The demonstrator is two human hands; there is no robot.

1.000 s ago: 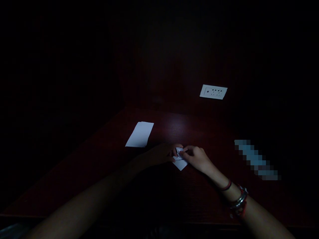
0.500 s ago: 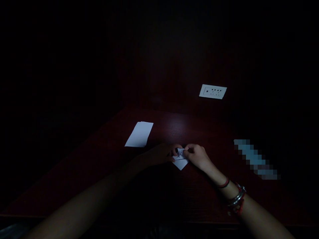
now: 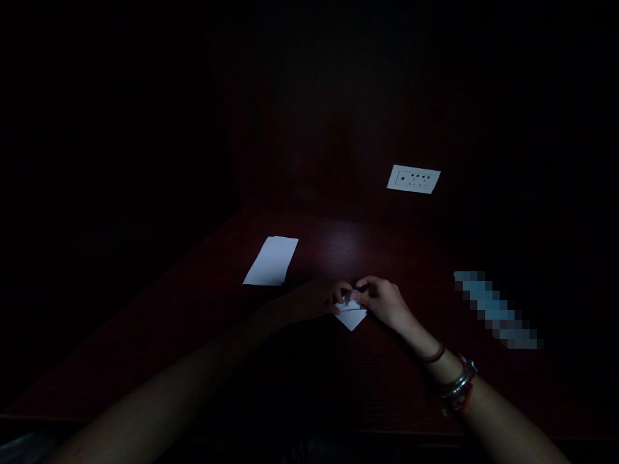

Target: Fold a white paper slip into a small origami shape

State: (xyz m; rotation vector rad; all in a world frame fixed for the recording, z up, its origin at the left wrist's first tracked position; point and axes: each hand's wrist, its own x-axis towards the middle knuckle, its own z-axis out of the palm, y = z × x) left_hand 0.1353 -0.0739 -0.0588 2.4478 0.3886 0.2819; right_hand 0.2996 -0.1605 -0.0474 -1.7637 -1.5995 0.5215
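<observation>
A small folded piece of white paper (image 3: 352,318) lies on the dark red table, one pointed corner toward me and a crease running across it. My left hand (image 3: 319,299), in deep shadow, grips its left side with curled fingers. From the right, my right hand (image 3: 384,301) pinches the upper part of the paper between thumb and fingers. The fingers of both hands nearly meet over the far edge and hide it. Several bracelets circle my right wrist.
A stack of white paper sheets (image 3: 271,261) lies on the table (image 3: 338,386) at the back left. To the right is a blurred-out bluish long object (image 3: 496,309). A white wall socket (image 3: 414,179) is set in the dark panel behind. The surroundings are very dark.
My right thumb and fingers have shifted slightly left over the top of the folded paper, and its upper flap looks lower and flatter. The left hand has hardly moved.
</observation>
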